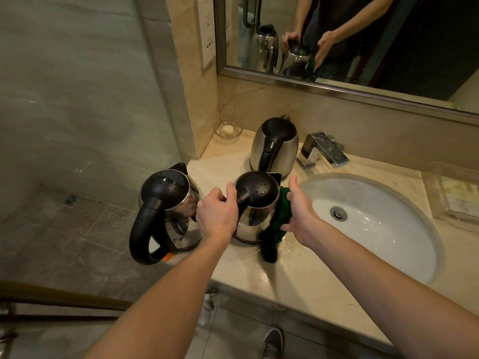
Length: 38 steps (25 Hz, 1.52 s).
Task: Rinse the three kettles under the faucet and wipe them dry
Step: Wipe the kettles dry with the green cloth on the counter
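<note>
Three steel kettles with black lids and handles stand on the beige counter point(298, 270). My left hand point(217, 213) grips the handle of the middle kettle point(256, 198), whose lid carries water drops. My right hand point(300, 211) presses a dark green cloth point(276, 224) flat against that kettle's right side; the cloth's tail hangs onto the wet counter. The left kettle point(166, 206) stands at the counter's left edge, beaded with drops. The back kettle point(274, 146) stands beside the faucet point(321, 151).
A white oval sink point(375, 224) lies to the right, with no water running. A small glass dish point(228, 130) sits in the back corner and a clear tray point(456, 193) at the far right. Puddles lie on the counter by the cloth. A mirror point(350, 35) hangs above.
</note>
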Each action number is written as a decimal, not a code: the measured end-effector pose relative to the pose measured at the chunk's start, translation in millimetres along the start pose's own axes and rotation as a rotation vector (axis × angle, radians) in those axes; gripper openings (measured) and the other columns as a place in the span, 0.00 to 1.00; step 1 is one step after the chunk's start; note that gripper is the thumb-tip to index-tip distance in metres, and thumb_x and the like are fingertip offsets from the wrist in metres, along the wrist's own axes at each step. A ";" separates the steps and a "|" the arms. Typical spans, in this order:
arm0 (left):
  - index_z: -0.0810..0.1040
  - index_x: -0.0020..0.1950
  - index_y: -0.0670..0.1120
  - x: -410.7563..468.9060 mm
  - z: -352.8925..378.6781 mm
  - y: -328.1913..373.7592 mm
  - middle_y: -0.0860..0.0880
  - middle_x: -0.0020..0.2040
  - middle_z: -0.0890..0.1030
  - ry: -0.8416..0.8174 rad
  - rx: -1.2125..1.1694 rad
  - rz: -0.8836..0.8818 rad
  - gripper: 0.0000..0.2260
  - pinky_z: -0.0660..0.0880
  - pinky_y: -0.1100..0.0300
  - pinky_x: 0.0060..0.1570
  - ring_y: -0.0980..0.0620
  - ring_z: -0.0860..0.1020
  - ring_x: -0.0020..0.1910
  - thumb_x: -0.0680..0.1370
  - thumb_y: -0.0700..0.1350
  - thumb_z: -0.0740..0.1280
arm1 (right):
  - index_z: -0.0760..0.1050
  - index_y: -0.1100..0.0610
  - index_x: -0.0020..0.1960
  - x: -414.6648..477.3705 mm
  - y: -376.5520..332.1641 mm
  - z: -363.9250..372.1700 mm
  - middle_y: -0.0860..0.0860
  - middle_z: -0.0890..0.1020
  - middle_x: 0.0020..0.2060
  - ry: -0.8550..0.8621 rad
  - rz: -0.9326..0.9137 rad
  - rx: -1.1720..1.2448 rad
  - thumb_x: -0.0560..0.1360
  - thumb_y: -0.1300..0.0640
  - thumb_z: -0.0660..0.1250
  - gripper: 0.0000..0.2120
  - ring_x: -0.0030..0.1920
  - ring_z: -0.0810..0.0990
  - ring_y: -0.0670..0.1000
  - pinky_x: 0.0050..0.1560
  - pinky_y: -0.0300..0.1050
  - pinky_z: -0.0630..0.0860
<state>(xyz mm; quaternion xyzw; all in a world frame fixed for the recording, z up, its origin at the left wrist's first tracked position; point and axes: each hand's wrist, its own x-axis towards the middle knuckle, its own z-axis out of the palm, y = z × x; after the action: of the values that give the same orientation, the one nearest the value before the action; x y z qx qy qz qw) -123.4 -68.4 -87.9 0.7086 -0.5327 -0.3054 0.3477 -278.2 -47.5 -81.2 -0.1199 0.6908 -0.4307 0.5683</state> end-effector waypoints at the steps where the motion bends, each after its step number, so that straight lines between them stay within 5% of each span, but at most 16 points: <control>1: 0.68 0.31 0.45 0.4 0.9 -1.3 0.49 0.29 0.70 0.000 -0.003 0.006 0.23 0.64 0.57 0.33 0.54 0.68 0.30 0.81 0.58 0.59 | 0.53 0.51 0.79 4.2 2.6 -1.6 0.53 0.58 0.78 0.000 0.020 0.008 0.77 0.30 0.51 0.39 0.77 0.57 0.61 0.72 0.66 0.59; 11: 0.73 0.37 0.46 -10.1 6.9 -1.9 0.52 0.32 0.74 0.072 -0.001 0.021 0.19 0.65 0.60 0.34 0.54 0.72 0.34 0.82 0.56 0.57 | 0.55 0.55 0.79 12.4 -1.7 -9.5 0.55 0.59 0.78 -0.023 0.149 0.053 0.77 0.30 0.49 0.40 0.77 0.55 0.62 0.74 0.67 0.55; 20: 0.76 0.36 0.44 -5.5 15.3 11.0 0.49 0.35 0.76 0.191 0.002 -0.139 0.24 0.64 0.56 0.41 0.49 0.74 0.39 0.82 0.59 0.54 | 0.58 0.56 0.78 6.5 -13.6 -11.0 0.54 0.70 0.71 -0.074 0.001 -0.092 0.79 0.32 0.47 0.36 0.67 0.70 0.55 0.74 0.62 0.55; 25: 0.67 0.27 0.48 -0.4 9.2 11.4 0.52 0.27 0.69 0.182 0.028 -0.082 0.25 0.65 0.55 0.40 0.50 0.71 0.34 0.81 0.57 0.58 | 0.58 0.56 0.78 28.2 0.8 -15.5 0.55 0.62 0.77 -0.058 0.059 -0.112 0.79 0.32 0.47 0.36 0.77 0.57 0.61 0.74 0.63 0.56; 33: 0.68 0.26 0.46 7.3 5.9 7.8 0.50 0.25 0.68 0.131 0.048 -0.013 0.25 0.66 0.55 0.37 0.50 0.69 0.30 0.81 0.57 0.60 | 0.58 0.59 0.78 38.4 -9.2 -25.4 0.57 0.61 0.77 -0.111 0.104 -0.153 0.79 0.31 0.46 0.39 0.77 0.57 0.61 0.73 0.65 0.55; 36: 0.70 0.28 0.45 8.8 6.7 5.5 0.49 0.26 0.69 0.109 0.049 -0.003 0.25 0.69 0.53 0.39 0.49 0.70 0.31 0.81 0.57 0.60 | 0.66 0.58 0.74 39.6 -17.3 -31.8 0.57 0.65 0.75 -0.128 0.025 -0.213 0.76 0.28 0.45 0.42 0.75 0.61 0.61 0.73 0.66 0.57; 38: 0.70 0.27 0.45 9.7 6.2 5.6 0.49 0.27 0.70 0.074 0.049 -0.001 0.25 0.69 0.53 0.39 0.48 0.71 0.32 0.81 0.57 0.60 | 0.79 0.55 0.62 39.8 -23.4 -36.3 0.57 0.73 0.70 -0.158 -0.050 -0.269 0.75 0.27 0.43 0.41 0.72 0.67 0.60 0.72 0.67 0.59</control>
<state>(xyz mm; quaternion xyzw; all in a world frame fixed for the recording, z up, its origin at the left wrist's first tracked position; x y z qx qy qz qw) -129.1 -79.9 -87.5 0.7279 -0.5266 -0.2659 0.3496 -331.0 -71.0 -91.9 -0.2456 0.6920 -0.3374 0.5890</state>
